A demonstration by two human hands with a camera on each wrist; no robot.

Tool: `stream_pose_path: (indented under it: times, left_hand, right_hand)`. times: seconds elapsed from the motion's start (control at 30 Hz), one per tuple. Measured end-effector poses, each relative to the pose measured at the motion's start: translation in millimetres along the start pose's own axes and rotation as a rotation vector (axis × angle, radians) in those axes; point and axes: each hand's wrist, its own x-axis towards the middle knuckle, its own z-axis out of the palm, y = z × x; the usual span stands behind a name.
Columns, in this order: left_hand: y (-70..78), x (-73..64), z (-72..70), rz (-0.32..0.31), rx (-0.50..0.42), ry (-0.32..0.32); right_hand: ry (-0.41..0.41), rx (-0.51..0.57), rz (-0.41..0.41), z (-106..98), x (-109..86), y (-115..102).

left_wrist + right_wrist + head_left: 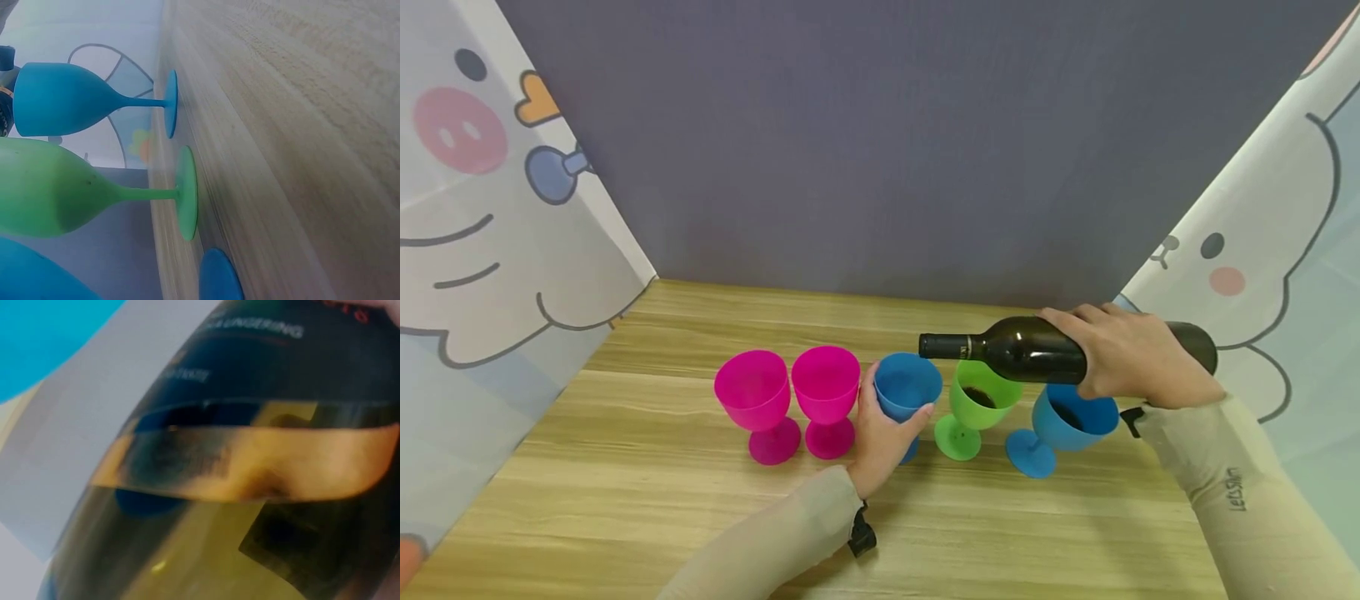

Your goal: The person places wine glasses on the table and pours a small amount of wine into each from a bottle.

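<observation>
My left hand (882, 437) grips the bowl of the middle blue goblet (908, 385), which stands upright on the table; no liquid shows in it. In my right hand (1123, 354) is a dark wine bottle (1030, 350), lying almost level in the air. Its mouth points left, right by the upper right rim of that blue goblet. In the right wrist view the bottle (262, 462) fills most of the picture, with pale printing and an orange band. Beneath the bottle's neck, a green goblet (981, 396) holds some dark liquid.
To the left stand two pink goblets (752, 387), side by side. Another blue goblet (1071, 429), with dark liquid inside, is at the right under the right hand. The wooden table (625, 467) meets a grey wall (880, 150) behind and cartoon-printed sheets at both sides.
</observation>
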Motion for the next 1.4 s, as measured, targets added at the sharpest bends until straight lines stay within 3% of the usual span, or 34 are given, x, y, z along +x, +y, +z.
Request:
stream_pose_path:
  times: [0.37,1.4]
  left_hand:
    - [0.1,-0.6,0.6,0.021,-0.011,-0.017]
    - [-1.9,-1.1,-0.5,0.007,-0.051,-0.034]
  right_hand:
    - [-0.012,-0.016,-0.001,-2.1,4.0,-1.8]
    - [-0.056,-0.001,-0.002,-4.8,9.5,-6.5]
